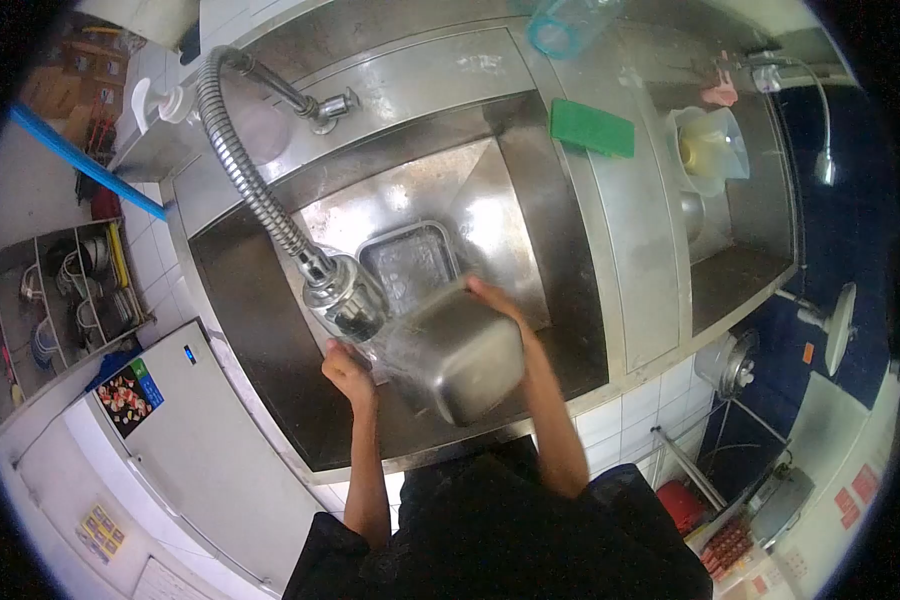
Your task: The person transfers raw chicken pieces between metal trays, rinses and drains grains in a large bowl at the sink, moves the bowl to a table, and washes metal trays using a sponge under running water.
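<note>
A deep metal pan (470, 360) is tilted over the near part of the steel sink, its rounded base turned towards me. My right hand (492, 298) grips its far right edge with closed fingers. On the left, my left hand (348, 372) is curled at the pan's other side, just below the faucet head; the pan is blurred there. The flexible faucet's spray head (345, 300) hangs right beside the pan. Beyond it, a rectangular metal tray (407, 262) lies on the sink bottom (490, 225).
A green sponge (592, 128) lies on the right rim. Behind it stands a clear bluish container (560, 30). A second basin at the right holds translucent containers (708, 150). A white pump top (165, 103) is at the back left, and a white fridge (210, 440) is left of the sink.
</note>
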A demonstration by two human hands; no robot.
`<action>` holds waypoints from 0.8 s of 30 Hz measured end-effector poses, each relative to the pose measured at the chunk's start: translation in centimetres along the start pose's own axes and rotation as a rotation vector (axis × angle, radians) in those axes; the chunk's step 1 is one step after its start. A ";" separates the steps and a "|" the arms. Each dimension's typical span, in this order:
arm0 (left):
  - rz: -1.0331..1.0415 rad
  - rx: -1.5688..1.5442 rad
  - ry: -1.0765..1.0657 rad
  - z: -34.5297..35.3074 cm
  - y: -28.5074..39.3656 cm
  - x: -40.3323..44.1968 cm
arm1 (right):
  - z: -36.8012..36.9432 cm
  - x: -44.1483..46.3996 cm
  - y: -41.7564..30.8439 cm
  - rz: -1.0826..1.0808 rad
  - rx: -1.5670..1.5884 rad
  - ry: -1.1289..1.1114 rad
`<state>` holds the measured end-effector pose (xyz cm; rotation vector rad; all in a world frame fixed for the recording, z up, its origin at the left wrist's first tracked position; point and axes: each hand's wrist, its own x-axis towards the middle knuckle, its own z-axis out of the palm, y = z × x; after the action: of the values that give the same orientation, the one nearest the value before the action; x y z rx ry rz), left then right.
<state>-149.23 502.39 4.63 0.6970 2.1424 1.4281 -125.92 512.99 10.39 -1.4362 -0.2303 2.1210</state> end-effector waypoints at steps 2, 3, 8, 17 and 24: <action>-0.027 0.065 -0.038 -0.2 -1.9 -0.9 | -5.7 0.1 0.7 -0.239 -0.545 0.105; -0.036 0.062 -0.035 0.0 -1.9 -1.4 | -5.7 -1.3 -0.3 -0.235 -0.554 0.106; 0.252 0.256 -0.663 4.0 2.7 -4.8 | -3.7 -6.6 -4.1 -0.424 -1.420 0.159; 0.423 0.328 -0.760 13.0 17.0 -2.2 | -1.2 -8.8 -0.9 -0.695 -2.078 -0.196; 0.509 0.045 -0.448 9.9 18.2 -0.5 | 1.0 -8.4 -4.7 -1.064 -1.804 0.055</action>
<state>-139.85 514.95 18.22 1.5028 1.7157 1.2915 -122.86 512.51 19.59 -1.3603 -2.5640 0.5807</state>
